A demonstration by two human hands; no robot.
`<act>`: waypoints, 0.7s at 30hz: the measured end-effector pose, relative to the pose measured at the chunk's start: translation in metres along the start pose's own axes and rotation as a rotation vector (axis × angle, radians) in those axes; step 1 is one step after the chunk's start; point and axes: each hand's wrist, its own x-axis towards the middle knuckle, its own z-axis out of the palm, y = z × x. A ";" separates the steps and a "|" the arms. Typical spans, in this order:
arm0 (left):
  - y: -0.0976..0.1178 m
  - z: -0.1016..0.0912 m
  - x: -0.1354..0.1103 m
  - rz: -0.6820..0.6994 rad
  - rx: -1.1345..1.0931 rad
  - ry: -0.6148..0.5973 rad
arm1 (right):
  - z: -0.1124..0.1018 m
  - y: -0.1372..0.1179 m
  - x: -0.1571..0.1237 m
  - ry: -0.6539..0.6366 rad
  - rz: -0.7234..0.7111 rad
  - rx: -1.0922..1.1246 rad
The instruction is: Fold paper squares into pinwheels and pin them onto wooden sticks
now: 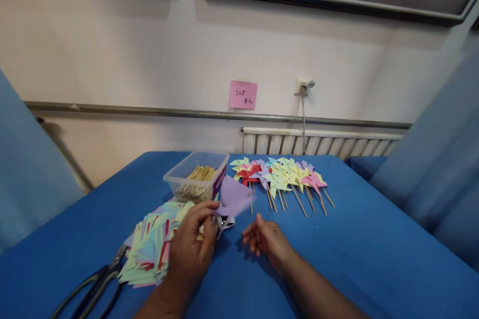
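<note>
Sheet (234, 194), purple, raised above the middle of the surface (359, 244); its near corner is pinched by the fingers of the left hand (195, 239). Right hand (267, 239), just beside it, with fingers loosely curled and thumb apart. Papers (147, 249), multicoloured, heaped toward the left edge. Box (220, 182), near the far edge, containing sticks (202, 173). Pinwheels (275, 182), right of the box along the far edge, stems toward the near edge. Scissors (114, 264), by the near left corner, blades against the papers.
</note>
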 end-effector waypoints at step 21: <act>0.010 0.094 -0.016 -0.777 -0.783 -0.324 | -0.045 -0.013 0.001 0.353 -0.116 0.442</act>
